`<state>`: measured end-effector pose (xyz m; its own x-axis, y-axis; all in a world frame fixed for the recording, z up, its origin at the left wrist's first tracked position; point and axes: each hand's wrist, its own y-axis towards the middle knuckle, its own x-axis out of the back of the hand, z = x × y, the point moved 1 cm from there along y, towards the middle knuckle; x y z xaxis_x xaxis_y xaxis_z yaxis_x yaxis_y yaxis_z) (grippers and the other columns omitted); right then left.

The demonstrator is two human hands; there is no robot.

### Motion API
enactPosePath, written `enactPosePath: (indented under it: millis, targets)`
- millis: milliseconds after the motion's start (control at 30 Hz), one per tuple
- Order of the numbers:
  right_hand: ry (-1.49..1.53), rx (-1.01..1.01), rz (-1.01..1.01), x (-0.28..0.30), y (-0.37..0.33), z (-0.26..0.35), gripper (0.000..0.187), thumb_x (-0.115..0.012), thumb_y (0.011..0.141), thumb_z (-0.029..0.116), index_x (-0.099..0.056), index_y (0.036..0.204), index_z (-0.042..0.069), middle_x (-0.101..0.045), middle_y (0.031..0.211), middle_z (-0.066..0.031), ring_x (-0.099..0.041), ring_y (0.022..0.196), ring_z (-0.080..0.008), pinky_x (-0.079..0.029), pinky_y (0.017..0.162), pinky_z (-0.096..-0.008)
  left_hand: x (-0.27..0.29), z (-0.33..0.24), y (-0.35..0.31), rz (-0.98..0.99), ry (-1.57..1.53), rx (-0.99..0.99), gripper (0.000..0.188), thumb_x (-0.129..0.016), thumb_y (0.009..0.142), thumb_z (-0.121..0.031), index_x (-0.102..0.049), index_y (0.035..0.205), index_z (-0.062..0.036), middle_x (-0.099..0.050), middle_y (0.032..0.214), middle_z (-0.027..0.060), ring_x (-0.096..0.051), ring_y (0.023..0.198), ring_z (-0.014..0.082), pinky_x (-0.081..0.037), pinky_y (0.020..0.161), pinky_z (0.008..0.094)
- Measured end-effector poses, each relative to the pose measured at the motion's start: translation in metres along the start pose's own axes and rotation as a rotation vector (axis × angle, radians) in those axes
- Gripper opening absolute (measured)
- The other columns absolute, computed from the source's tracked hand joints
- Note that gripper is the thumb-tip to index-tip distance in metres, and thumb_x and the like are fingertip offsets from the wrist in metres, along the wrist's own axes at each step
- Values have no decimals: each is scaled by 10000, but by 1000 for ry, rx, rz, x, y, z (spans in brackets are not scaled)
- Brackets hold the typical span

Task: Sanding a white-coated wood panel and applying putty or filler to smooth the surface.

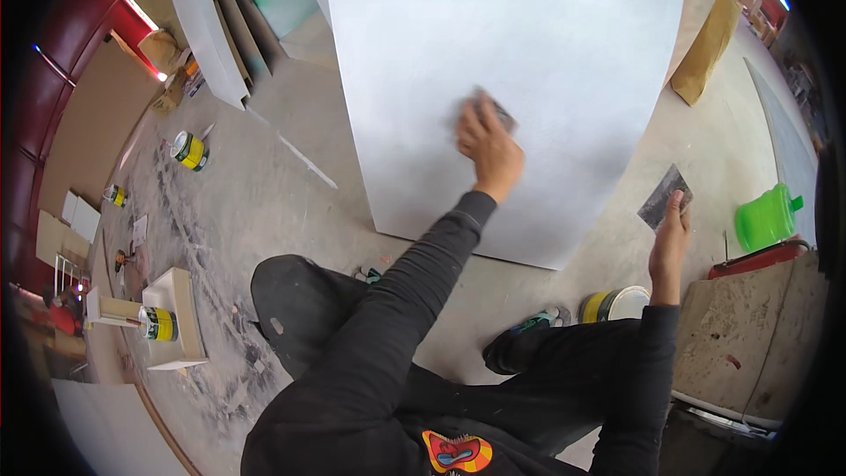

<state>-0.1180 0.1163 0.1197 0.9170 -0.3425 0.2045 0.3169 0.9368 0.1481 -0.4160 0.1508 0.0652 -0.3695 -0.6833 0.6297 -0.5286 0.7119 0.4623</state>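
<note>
The left hand (492, 148) is pressed over a dark pad (501, 115), fingers curled upon it, at the middle of the visible face of the white panel (493, 26). The pad is partly covered and blurred; its visible edge slants from upper left to lower right across the panel. The right hand (672, 238) grips a dark grey sheet (659, 200) between thumb and fingers, to the right of the panel and apart from it. The sheet is roughly rectangular; its long axis slants, with one short end lower and nearer the panel, the other higher and farther from it.

The panel's long axis runs away from the person. Its near edge is fully visible and slopes down to the right; its far end leaves the view. The panel narrows toward the near edge.

Right of the panel's near corner stands a yellow-and-black can (617, 304). Farther right of the panel is a bright green container (765, 218). Left of the panel, boards (207, 31) lean at a slant, and a second can (189, 150) stands on the stained floor (300, 211).
</note>
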Motion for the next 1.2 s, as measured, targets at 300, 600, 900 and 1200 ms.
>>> enactPosePath:
  millis: [300, 600, 900, 1200]
  targets:
    - [158, -39, 32, 22, 12, -6, 636, -488, 1001, 418, -402, 1396, -73, -429, 1447, -133, -386, 1329, -197, -251, 1115, -317, 9, 222, -12, -225, -165, 1079, 866, -609, 747, -74, -131, 1469, -71, -259, 1390, 263, -401, 1169, 499, -440, 972, 565]
    - [77, -46, 51, 27, 20, -12, 643, -446, 1019, 410, -339, 1435, -68, -387, 1482, -152, -359, 1360, -219, -252, 1122, -328, -15, 97, 0, -404, -118, 65, 773, -559, 744, 22, -232, 1444, 13, -335, 1362, 259, -320, 1258, 443, -244, 1039, 576]
    - [-5, -41, 18, 4, 27, -23, 680, -483, 1003, 419, -319, 1443, -72, -366, 1496, -148, -352, 1360, -218, -232, 1135, -328, 45, 153, 41, -305, -271, 965, 763, -569, 814, 3, -181, 1452, -153, -161, 1457, 209, -298, 1248, 435, -361, 955, 610]
    - [66, 33, 12, 6, 42, -45, 618, -461, 1023, 366, -344, 1419, -94, -392, 1471, -166, -414, 1303, -225, -287, 1105, -340, -24, 263, -98, -243, -332, 1374, 861, -621, 781, -40, -113, 1472, -108, -217, 1407, 253, -373, 1194, 461, -436, 947, 566]
